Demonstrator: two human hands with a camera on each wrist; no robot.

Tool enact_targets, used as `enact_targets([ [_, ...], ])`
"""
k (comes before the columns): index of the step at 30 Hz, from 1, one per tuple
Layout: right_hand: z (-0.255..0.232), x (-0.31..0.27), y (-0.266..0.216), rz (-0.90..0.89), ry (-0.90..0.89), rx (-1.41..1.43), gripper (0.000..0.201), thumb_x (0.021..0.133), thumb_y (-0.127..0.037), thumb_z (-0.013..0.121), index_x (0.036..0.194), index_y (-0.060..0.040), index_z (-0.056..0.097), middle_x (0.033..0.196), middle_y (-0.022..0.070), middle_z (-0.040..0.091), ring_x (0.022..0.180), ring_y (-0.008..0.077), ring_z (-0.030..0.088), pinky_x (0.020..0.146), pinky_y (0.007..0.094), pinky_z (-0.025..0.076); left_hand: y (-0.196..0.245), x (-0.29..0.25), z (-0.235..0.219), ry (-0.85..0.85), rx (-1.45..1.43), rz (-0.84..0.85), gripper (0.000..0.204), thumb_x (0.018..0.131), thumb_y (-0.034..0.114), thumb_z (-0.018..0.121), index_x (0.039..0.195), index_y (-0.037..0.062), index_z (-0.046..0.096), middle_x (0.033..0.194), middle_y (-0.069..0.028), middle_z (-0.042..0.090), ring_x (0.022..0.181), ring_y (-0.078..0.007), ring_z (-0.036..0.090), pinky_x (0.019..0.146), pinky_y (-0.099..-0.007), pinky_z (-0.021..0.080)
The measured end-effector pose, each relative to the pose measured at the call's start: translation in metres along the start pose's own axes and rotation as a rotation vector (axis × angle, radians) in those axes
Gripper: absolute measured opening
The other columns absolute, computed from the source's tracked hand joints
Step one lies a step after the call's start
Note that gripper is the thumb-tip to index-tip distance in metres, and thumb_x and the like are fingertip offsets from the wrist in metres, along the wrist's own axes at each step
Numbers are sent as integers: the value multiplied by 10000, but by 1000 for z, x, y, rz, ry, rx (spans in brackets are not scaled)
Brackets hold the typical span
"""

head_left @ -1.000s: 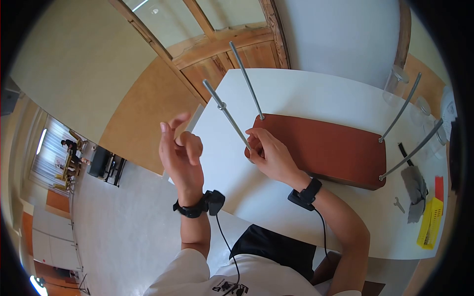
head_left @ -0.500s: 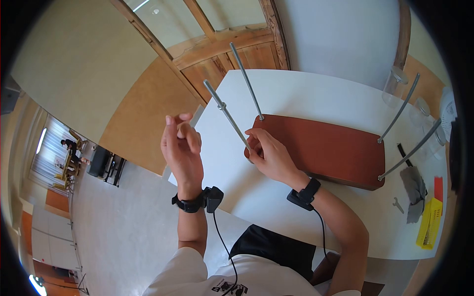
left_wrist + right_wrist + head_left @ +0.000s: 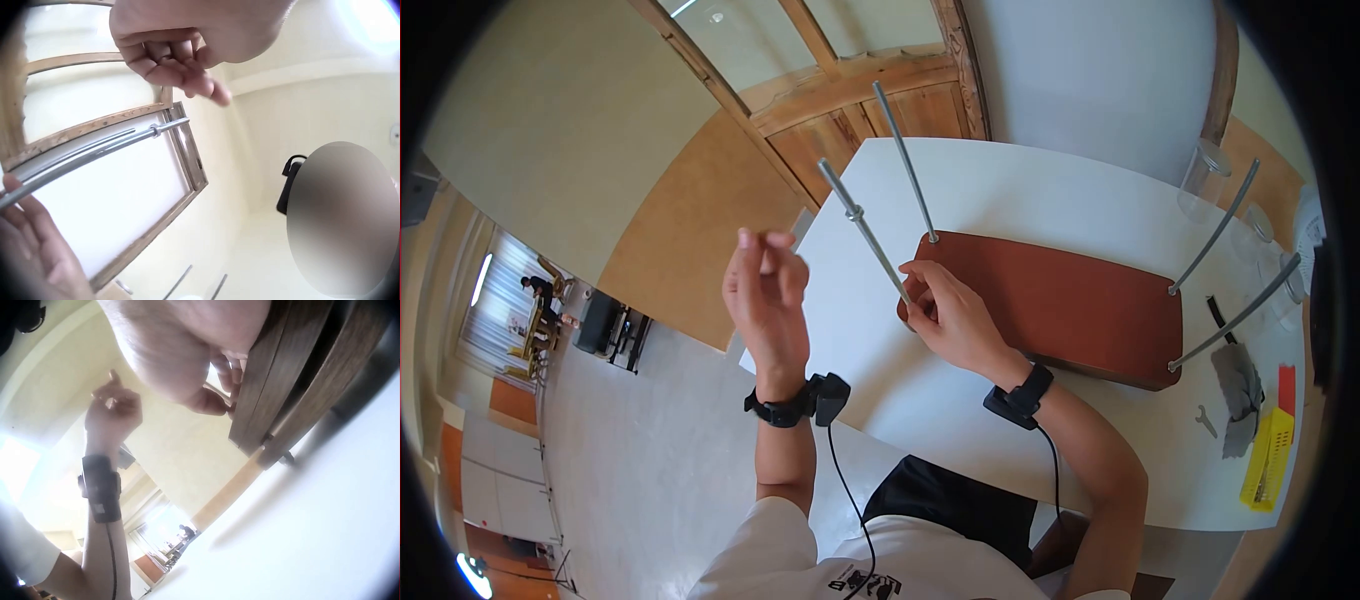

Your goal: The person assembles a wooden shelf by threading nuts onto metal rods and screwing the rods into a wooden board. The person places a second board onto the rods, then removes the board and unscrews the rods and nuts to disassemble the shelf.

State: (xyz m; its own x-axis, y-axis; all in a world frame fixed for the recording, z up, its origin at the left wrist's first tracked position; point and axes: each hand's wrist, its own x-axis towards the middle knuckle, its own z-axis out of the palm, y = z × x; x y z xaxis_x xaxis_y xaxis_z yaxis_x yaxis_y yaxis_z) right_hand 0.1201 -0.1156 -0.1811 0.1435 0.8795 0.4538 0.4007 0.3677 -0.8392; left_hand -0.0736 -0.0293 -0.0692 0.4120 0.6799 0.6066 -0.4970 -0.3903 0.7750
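A reddish-brown wooden board (image 3: 1060, 305) lies on the table with a metal rod standing at each corner. At its near left corner, my right hand (image 3: 958, 322) pinches the foot of a rod (image 3: 878, 246) between thumb and fingers. A nut (image 3: 855, 214) sits high on that rod. My left hand (image 3: 766, 300) is raised in the air left of the rod, fingers loosely bent and holding nothing. In the right wrist view, the board's dark edge (image 3: 269, 375) shows as stacked layers; the right fingertips are partly hidden behind it.
On the white table (image 3: 1000, 440), a small wrench (image 3: 1206, 419), a grey cloth (image 3: 1238, 390) and a yellow basket (image 3: 1268, 455) lie to the right. Glass jars (image 3: 1203, 180) stand at the back right. Another upright rod (image 3: 905, 165) rises from the far left corner.
The left hand's fingers have drawn closer together, and the hand has shifted slightly. My right hand stays at the rod's foot. The board and rods keep their places.
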Motion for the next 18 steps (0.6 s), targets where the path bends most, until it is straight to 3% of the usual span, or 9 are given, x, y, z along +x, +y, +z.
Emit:
enact_targets([
  [1, -1, 1, -2, 17, -3, -4, 374, 921, -42, 669, 1266, -35, 523, 1065, 88, 654, 845, 196, 722, 759, 346, 594, -4, 4, 0, 93, 103, -49, 492, 1117, 431, 413, 1248, 11, 632, 1048, -74, 662, 766, -93, 535, 723, -261, 421],
  [2, -2, 1, -4, 33, -2, -10, 375, 920, -42, 669, 1266, -36, 523, 1062, 88, 653, 843, 196, 721, 766, 347, 593, -2, 9, 18, 97, 104, -43, 492, 1117, 431, 413, 1248, 11, 632, 1048, -74, 662, 766, -93, 535, 723, -261, 421],
  [4, -2, 1, -4, 26, -4, -18, 373, 920, -41, 669, 1264, -35, 525, 1061, 88, 653, 841, 197, 721, 772, 348, 592, 1, 17, 57, 100, 129, -104, 626, 1110, 496, 341, 1369, -24, 577, 1264, -156, 665, 1050, -189, 653, 934, -324, 477],
  [5, -2, 2, -3, 24, -4, -22, 371, 920, -41, 669, 1262, -35, 526, 1060, 89, 653, 840, 198, 721, 777, 348, 591, 2, 16, 56, 99, 126, -101, 626, 1110, 496, 341, 1369, -24, 577, 1264, -156, 665, 1050, -189, 653, 934, -324, 477],
  [7, -1, 2, -3, 13, 3, -18, 370, 920, -40, 670, 1261, -35, 527, 1059, 89, 653, 839, 198, 721, 775, 347, 591, 2, 11, 51, -129, 126, -147, 713, 1100, 537, 293, 1420, -52, 535, 1372, -207, 631, 1240, -278, 628, 1095, -405, 432],
  [11, -1, 0, -1, 10, 12, 1, 374, 917, -33, 673, 1261, -37, 527, 1055, 89, 652, 837, 197, 721, 775, 346, 591, 1, 3, 21, 59, 252, -151, 621, 1112, 473, 341, 1328, -48, 600, 1287, -170, 679, 1177, -250, 650, 1043, -383, 467],
  [14, -2, 0, -2, 31, -1, 11, 377, 917, -32, 675, 1265, -38, 528, 1054, 90, 653, 840, 196, 720, 775, 345, 592, 0, 10, -1, 22, 85, -59, 578, 1115, 451, 360, 1292, -32, 623, 1306, -155, 669, 1200, -239, 635, 1019, -363, 476],
  [15, 0, -1, -2, 28, -7, 15, 377, 917, -32, 675, 1265, -38, 528, 1054, 90, 653, 840, 196, 720, 775, 345, 592, -4, 4, 7, 182, 336, -83, 612, 1112, 471, 342, 1364, -32, 582, 1378, -191, 629, 1263, -256, 603, 1051, -372, 448],
  [18, 0, 1, -2, 18, 7, -2, 380, 920, -33, 672, 1271, -37, 528, 1062, 94, 656, 846, 195, 720, 774, 345, 592, 2, 14, 49, 37, 146, -75, 625, 1109, 455, 359, 1438, -54, 514, 1366, -223, 638, 1270, -290, 606, 1117, -407, 413],
])
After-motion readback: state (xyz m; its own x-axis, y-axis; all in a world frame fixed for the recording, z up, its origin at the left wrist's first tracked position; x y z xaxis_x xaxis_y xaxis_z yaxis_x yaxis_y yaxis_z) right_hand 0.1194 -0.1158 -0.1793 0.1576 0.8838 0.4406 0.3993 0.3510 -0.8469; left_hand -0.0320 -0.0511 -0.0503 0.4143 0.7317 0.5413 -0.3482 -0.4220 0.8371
